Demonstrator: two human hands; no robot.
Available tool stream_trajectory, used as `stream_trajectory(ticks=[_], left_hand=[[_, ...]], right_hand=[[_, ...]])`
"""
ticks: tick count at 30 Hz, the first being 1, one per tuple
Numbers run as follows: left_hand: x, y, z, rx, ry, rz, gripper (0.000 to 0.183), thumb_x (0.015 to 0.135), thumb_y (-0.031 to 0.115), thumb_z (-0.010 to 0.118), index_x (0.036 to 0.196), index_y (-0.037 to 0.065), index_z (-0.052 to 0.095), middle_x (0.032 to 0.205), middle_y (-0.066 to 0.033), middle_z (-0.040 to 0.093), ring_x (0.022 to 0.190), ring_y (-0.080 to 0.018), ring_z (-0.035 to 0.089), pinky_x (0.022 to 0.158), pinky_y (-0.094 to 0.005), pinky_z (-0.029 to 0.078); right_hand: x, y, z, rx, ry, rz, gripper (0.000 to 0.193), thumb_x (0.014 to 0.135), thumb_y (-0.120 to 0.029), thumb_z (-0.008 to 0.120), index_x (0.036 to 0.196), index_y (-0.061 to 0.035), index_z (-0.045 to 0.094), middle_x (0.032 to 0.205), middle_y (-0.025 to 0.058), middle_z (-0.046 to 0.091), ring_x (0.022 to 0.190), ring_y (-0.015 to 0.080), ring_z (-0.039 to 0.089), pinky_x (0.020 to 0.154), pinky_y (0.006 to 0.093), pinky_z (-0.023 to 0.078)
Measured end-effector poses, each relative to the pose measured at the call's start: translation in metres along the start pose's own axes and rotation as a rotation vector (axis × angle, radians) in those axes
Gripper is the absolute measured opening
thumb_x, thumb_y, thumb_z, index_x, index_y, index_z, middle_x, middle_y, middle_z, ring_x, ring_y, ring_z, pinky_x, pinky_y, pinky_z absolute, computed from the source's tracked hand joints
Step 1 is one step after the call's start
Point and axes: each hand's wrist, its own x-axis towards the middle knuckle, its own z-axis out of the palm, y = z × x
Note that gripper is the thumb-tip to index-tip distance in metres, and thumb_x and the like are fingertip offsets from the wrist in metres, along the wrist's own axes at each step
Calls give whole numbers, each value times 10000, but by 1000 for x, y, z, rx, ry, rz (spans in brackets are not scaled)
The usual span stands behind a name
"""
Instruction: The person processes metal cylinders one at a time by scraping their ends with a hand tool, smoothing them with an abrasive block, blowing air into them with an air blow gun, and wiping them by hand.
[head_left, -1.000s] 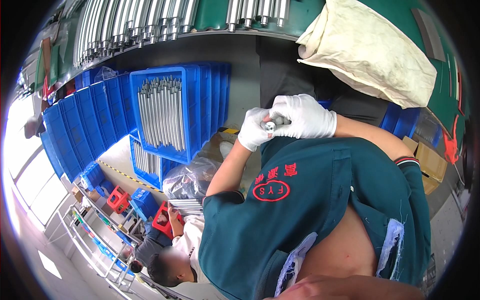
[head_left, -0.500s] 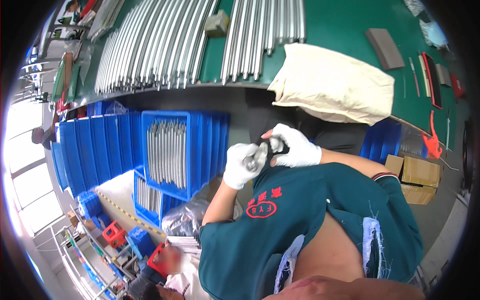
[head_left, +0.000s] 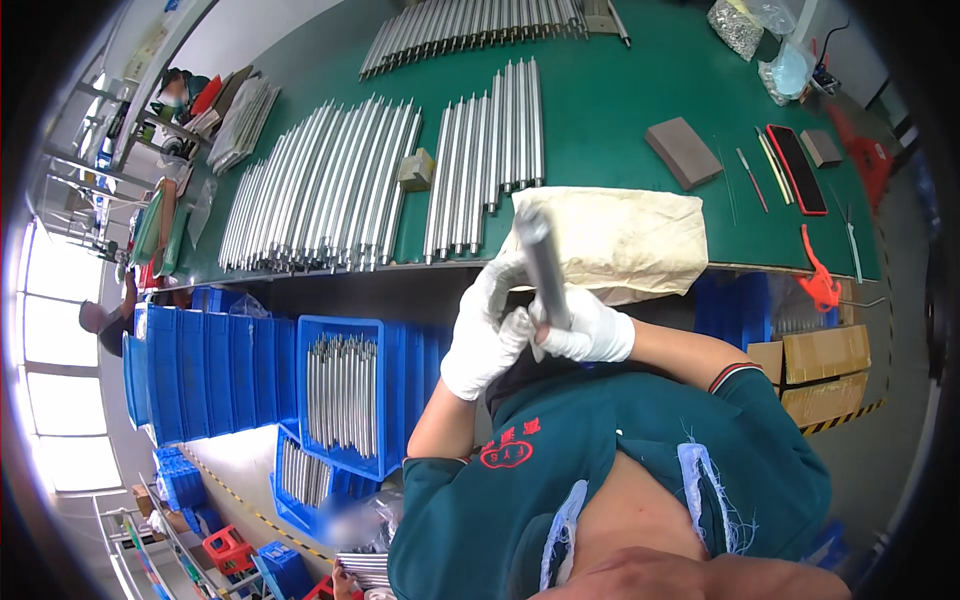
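Note:
A silvery metal rod [head_left: 544, 265] stands tilted up from my hands, its blurred upper end near the cloth. My right hand [head_left: 595, 330], in a white glove, is closed round its lower part. Close against the rod's left side, my gloved left hand [head_left: 480, 340] has its fingers curled in. What those fingers grip, if anything, is hidden. Just beyond both hands, a cream cloth [head_left: 640, 235] drapes over the front edge of the green table [head_left: 600, 120]. Left of the cloth, rows of similar metal rods [head_left: 320, 190] lie side by side on the table.
A small block [head_left: 416, 170] stands between the rod rows. On the right lie a brown block [head_left: 684, 153], a red-edged phone [head_left: 797, 170] and an orange tool [head_left: 818, 270]. Blue crates [head_left: 385, 400] with rods stand at the lower left, cardboard boxes [head_left: 825, 360] at the right.
My hands have come closer together, and the metal rod now rises between them, where it did not show before. The view has shifted, so more of the table's far side shows.

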Motion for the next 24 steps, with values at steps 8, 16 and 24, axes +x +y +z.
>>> stream_trajectory(ticks=[8,16,24], left_hand=[[13,11,-7,91,-367,-485,600,914,531,404,1114,-25,505,696,-60,590,463,-63,461,435,-184,359],[67,23,-15,-190,-199,-516,377,924,379,495,938,5,539,443,54,344,327,-40,261,330,-192,197],[215,9,-60,101,75,-488,316,845,387,634,790,81,579,557,95,408,417,4,310,377,-165,220]], right_hand=[[43,-54,-44,396,311,-129,300,870,-332,553,773,-55,489,643,61,534,705,205,597,716,358,500],[98,-33,-75,59,345,-255,415,892,-426,521,906,-17,589,755,50,572,690,156,576,663,295,466],[103,-10,-102,-861,332,-468,282,790,-334,643,954,-104,636,690,70,617,606,237,614,544,327,486]])
